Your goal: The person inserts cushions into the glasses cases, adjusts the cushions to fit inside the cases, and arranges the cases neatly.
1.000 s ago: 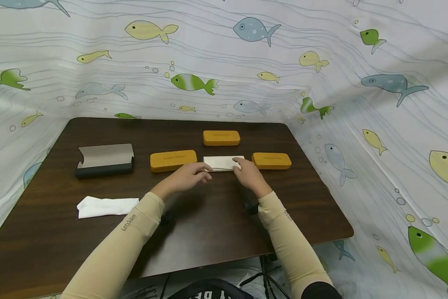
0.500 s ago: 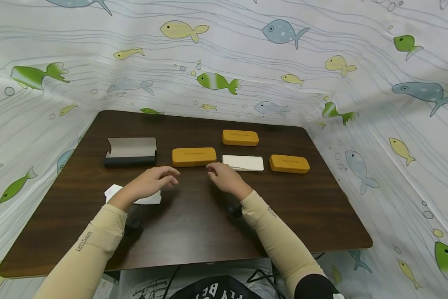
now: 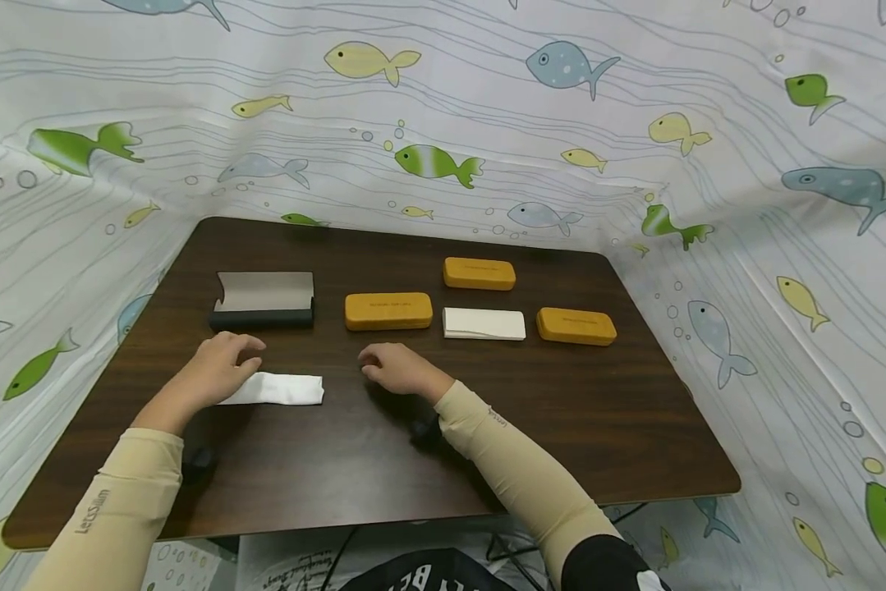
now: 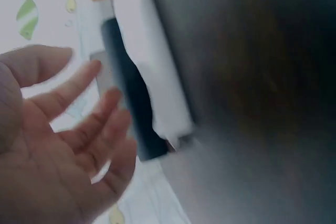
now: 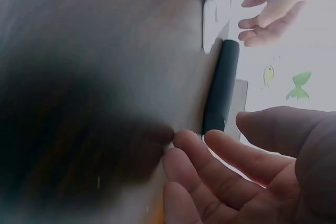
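Observation:
My left hand (image 3: 213, 371) hovers over the left end of a folded white cloth (image 3: 283, 389) and hides part of it. In the left wrist view its fingers (image 4: 89, 129) are loosely bent with nothing between them, and the cloth (image 4: 152, 61) lies beyond them. My right hand (image 3: 398, 368) is over the middle of the table, to the right of the cloth, holding nothing. Its fingers (image 5: 210, 177) are relaxed and slightly bent in the right wrist view. Behind the left hand stands an open dark case (image 3: 263, 301) with a grey inner flap.
Three yellow cases lie toward the back: one at the left (image 3: 388, 311), another at the far back (image 3: 479, 273), a third at the right (image 3: 577, 326). Between them is a folded off-white cloth (image 3: 484, 323). The brown table (image 3: 561, 427) has a fish-print curtain (image 3: 450, 98) around it.
Both hands have left the off-white cloth and moved left, the left one over to the white cloth. The head view has turned left. The off-white cloth stays between the yellow cases.

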`<state>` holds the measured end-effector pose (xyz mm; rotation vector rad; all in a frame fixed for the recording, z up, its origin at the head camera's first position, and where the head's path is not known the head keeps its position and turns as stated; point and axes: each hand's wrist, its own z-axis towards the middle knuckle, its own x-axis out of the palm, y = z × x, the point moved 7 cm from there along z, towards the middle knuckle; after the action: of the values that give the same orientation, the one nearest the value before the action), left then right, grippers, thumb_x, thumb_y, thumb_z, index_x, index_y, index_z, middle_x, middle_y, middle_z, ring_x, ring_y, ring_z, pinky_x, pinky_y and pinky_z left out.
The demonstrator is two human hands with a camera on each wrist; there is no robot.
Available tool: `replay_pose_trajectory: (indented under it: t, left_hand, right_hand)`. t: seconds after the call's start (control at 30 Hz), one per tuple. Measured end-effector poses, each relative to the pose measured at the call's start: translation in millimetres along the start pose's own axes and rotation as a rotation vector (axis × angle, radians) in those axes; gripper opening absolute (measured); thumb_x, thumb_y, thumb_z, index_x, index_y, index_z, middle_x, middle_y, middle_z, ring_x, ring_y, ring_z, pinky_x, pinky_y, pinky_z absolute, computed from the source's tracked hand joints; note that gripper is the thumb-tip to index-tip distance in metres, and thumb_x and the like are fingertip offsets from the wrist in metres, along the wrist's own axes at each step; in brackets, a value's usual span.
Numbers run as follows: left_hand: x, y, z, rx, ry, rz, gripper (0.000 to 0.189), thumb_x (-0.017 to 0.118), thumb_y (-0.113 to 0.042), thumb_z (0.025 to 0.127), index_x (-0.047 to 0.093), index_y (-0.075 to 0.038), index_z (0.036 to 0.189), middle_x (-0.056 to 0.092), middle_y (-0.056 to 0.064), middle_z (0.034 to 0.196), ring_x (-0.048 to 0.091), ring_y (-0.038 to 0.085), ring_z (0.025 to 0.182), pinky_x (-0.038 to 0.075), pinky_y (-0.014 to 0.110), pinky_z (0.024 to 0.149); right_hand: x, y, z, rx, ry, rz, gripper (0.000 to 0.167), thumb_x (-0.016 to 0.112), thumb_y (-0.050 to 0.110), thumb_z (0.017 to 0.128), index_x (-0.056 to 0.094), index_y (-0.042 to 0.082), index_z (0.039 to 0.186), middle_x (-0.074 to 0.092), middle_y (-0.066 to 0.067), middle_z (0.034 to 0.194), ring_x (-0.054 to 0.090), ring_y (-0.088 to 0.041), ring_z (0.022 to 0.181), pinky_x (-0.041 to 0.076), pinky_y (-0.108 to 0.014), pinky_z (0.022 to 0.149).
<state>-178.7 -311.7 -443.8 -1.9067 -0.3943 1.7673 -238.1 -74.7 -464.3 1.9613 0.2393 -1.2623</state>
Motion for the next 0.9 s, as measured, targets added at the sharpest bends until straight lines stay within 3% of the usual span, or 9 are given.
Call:
replay_pose_trajectory:
  t: [0.1,0.23,0.37,0.5,0.63,0.73,0.9]
  left_hand:
    - [-1.1,20.1,-5.9,-0.079,0.006,0.083,0.04,0.056,-0.017,0.102,0.055,0.012,0.129,0.043,0.043,0.131,0.035,0.064,0.121,0.036,0.077,0.092]
    - [0.0,35.4,-13.4,-0.12,0.058,0.135,0.048,0.062,-0.023,0.099,0.053,0.013,0.13,0.043,0.044,0.128,0.037,0.066,0.117,0.039,0.077,0.087]
    - [-1.6,37.6,-14.9,-0.103,0.072,0.146,0.055,0.069,-0.025,0.096,0.053,0.017,0.128,0.048,0.043,0.121,0.045,0.063,0.112,0.042,0.073,0.089]
    - [-2.1,35.3,-11.3,-0.085,0.086,0.132,0.056,0.075,-0.022,0.092,0.054,0.02,0.122,0.057,0.041,0.112,0.056,0.057,0.105,0.047,0.068,0.086]
    - [-0.4,37.3,-9.3,-0.127,0.119,0.085,0.053,0.075,-0.019,0.091,0.053,0.019,0.12,0.062,0.037,0.104,0.06,0.053,0.097,0.049,0.064,0.081]
    - [1.1,40.5,-8.5,-0.158,0.141,0.054,0.046,0.074,-0.02,0.092,0.055,0.015,0.114,0.062,0.031,0.099,0.061,0.046,0.09,0.05,0.06,0.077]
    - [4.1,42.1,-6.8,-0.137,0.167,0.046,0.033,0.072,-0.023,0.094,0.06,0.008,0.099,0.056,0.014,0.084,0.055,0.029,0.076,0.048,0.045,0.069]
  right_hand:
    - [7.1,7.3,7.3,-0.006,0.007,0.017,0.033,0.054,0.02,0.107,0.061,0.008,0.138,0.066,-0.005,0.13,0.062,-0.015,0.117,0.05,-0.027,0.097]
    - [16.5,21.3,17.1,-0.024,0.038,0.037,0.033,0.057,0.019,0.106,0.062,0.007,0.136,0.068,-0.003,0.121,0.061,-0.01,0.103,0.05,-0.022,0.088]
    - [24.2,37.7,27.2,-0.068,0.076,0.017,0.034,0.058,0.022,0.105,0.063,0.006,0.136,0.066,0.001,0.105,0.056,-0.007,0.085,0.046,-0.018,0.075]
    - [30.6,52.1,36.1,-0.092,0.093,-0.046,0.035,0.061,0.026,0.104,0.065,0.007,0.134,0.066,0.003,0.101,0.056,-0.007,0.083,0.044,-0.016,0.073]
    - [35.7,58.0,43.1,-0.033,0.057,-0.13,0.032,0.064,0.032,0.102,0.067,0.012,0.127,0.067,0.005,0.107,0.058,-0.004,0.087,0.045,-0.015,0.075]
    - [38.1,58.5,46.1,0.028,0.024,-0.194,0.026,0.067,0.036,0.099,0.067,0.015,0.115,0.066,0.008,0.102,0.058,-0.003,0.084,0.046,-0.017,0.071]
    - [39.6,57.9,48.1,0.073,-0.004,-0.255,0.018,0.07,0.036,0.097,0.069,0.018,0.097,0.061,0.011,0.087,0.055,-0.003,0.074,0.046,-0.02,0.06]
